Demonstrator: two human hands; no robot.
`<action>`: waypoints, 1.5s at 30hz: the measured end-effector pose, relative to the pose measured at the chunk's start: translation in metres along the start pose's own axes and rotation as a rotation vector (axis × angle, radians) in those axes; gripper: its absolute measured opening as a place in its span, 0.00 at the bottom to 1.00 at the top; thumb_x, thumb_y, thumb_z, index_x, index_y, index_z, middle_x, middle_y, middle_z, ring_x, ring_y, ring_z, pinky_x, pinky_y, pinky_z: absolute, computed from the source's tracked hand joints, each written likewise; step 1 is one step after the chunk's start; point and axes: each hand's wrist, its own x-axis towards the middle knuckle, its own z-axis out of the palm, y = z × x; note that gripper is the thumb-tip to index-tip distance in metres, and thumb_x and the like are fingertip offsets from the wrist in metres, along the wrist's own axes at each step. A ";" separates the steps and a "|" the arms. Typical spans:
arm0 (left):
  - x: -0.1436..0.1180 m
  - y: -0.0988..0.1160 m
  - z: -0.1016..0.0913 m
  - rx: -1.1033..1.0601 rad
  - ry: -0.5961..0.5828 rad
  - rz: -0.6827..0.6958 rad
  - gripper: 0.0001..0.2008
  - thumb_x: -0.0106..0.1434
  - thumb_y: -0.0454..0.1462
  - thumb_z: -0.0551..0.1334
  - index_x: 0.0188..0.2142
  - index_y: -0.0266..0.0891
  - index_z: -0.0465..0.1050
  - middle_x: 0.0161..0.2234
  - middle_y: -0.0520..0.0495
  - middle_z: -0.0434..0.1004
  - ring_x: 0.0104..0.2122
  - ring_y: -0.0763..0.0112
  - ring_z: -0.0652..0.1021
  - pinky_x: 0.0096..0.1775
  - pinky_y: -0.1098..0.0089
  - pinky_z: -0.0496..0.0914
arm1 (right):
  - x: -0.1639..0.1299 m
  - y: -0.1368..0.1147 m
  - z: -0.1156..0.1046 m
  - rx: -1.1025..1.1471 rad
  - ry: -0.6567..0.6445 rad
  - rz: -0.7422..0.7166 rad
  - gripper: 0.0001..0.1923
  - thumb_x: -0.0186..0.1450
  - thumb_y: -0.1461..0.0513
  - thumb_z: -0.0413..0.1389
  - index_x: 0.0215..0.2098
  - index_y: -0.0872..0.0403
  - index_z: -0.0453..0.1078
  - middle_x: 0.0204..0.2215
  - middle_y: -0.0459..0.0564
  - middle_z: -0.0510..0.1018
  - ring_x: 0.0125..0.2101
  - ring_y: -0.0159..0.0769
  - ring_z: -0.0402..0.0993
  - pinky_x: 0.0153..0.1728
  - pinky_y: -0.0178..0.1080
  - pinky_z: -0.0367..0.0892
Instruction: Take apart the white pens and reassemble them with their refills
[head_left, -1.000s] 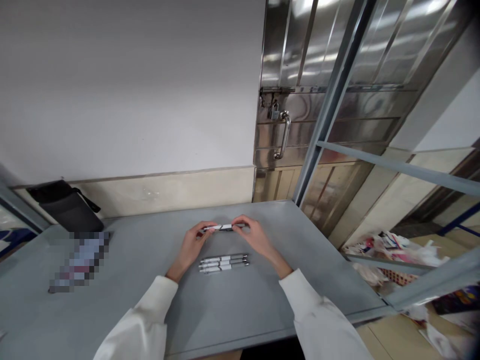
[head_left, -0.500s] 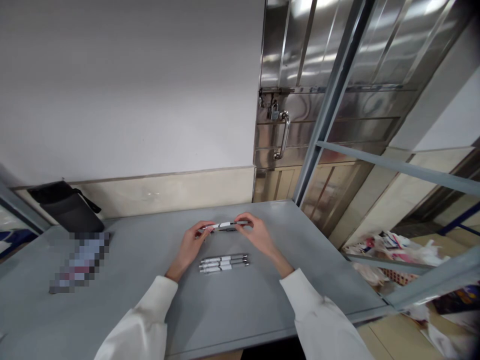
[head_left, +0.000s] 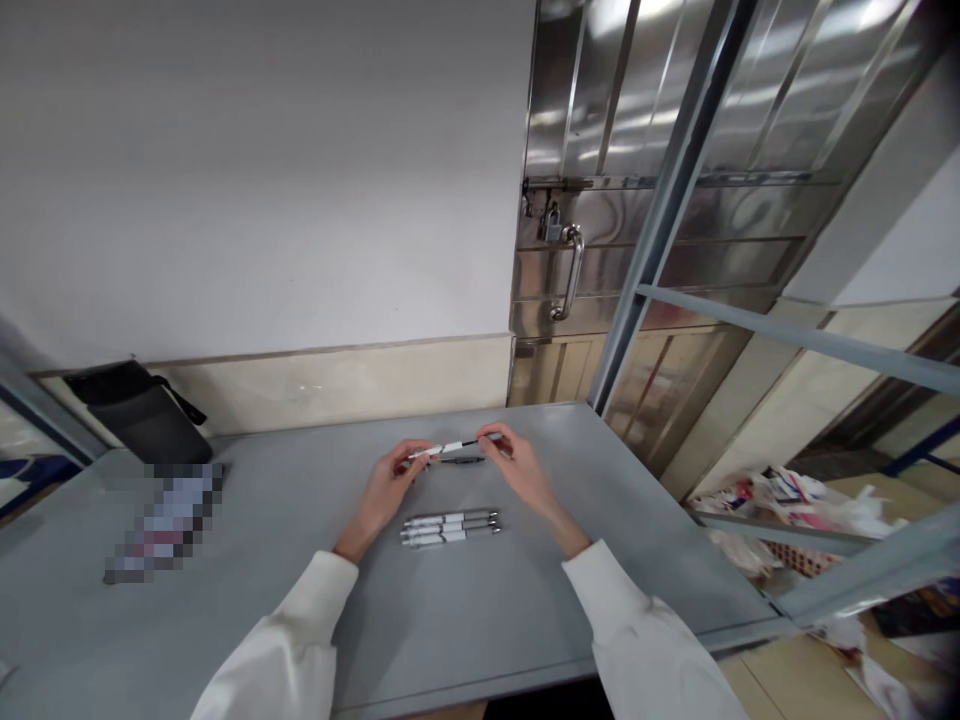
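Note:
A white pen (head_left: 450,448) is held up above the far half of the grey table. My left hand (head_left: 394,476) pinches its left end between thumb and fingers. At the other end, a thin dark part sticks out, and my right hand (head_left: 517,466) is closed on its tip. Just below the held pen lies a dark slim pen-like piece (head_left: 460,460), partly behind my left fingertips. Nearer to me, several white pens with silvery ends (head_left: 451,528) rest side by side, between my two wrists.
The grey table (head_left: 465,620) stands against a white wall. At its back left are a black pouch (head_left: 150,410) with a strap and a blurred-out flat item (head_left: 169,520). Grey metal posts (head_left: 637,260) rise on the right, before a padlocked metal door (head_left: 577,120). Bags lie beyond.
My right hand has shifted slightly right and up, and more of the thin dark part shows between it and the white barrel. The pen now tilts up to the right.

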 end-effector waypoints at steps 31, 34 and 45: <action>0.001 0.000 -0.002 -0.023 0.026 0.020 0.17 0.65 0.49 0.59 0.47 0.41 0.73 0.40 0.46 0.78 0.35 0.67 0.75 0.31 0.73 0.68 | 0.007 0.024 0.000 0.067 0.003 0.109 0.19 0.65 0.47 0.49 0.31 0.51 0.71 0.29 0.48 0.78 0.29 0.39 0.76 0.37 0.41 0.69; 0.000 0.001 -0.001 -0.009 0.012 0.012 0.18 0.65 0.49 0.59 0.47 0.41 0.74 0.41 0.46 0.78 0.35 0.67 0.75 0.31 0.73 0.67 | 0.004 0.018 0.003 0.141 -0.114 0.093 0.22 0.65 0.44 0.50 0.28 0.52 0.69 0.27 0.48 0.76 0.25 0.35 0.72 0.32 0.39 0.68; 0.002 0.000 -0.005 -0.045 0.066 0.012 0.20 0.65 0.50 0.58 0.48 0.40 0.72 0.40 0.45 0.79 0.34 0.68 0.76 0.31 0.73 0.67 | 0.006 0.005 -0.020 0.020 0.185 0.074 0.28 0.66 0.41 0.47 0.24 0.53 0.68 0.22 0.48 0.74 0.23 0.35 0.69 0.28 0.38 0.65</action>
